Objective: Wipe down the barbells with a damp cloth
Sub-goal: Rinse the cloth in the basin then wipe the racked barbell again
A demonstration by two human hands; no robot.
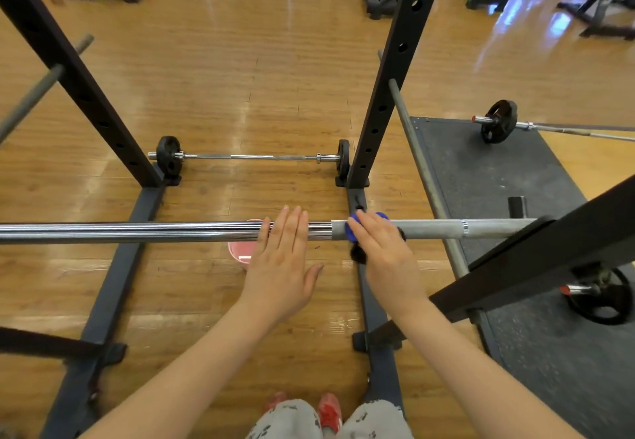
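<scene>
A chrome barbell point(137, 230) lies across the rack in front of me, running left to right at about waist height. My left hand point(281, 263) lies flat on top of the bar with straight fingers pointing away from me. Just to its right, my right hand point(381, 246) presses a blue and black cloth point(351, 232) onto the bar where the knurled grey section begins. The fingers cover most of the cloth. A second barbell point(254, 156) with small black plates rests on the floor further ahead.
Black rack uprights point(388, 95) stand on both sides. A pink bucket point(240, 253) sits on the wooden floor under the bar. To the right, a dark rubber mat point(498, 177) holds a third barbell point(498, 122). Gym machines line the back.
</scene>
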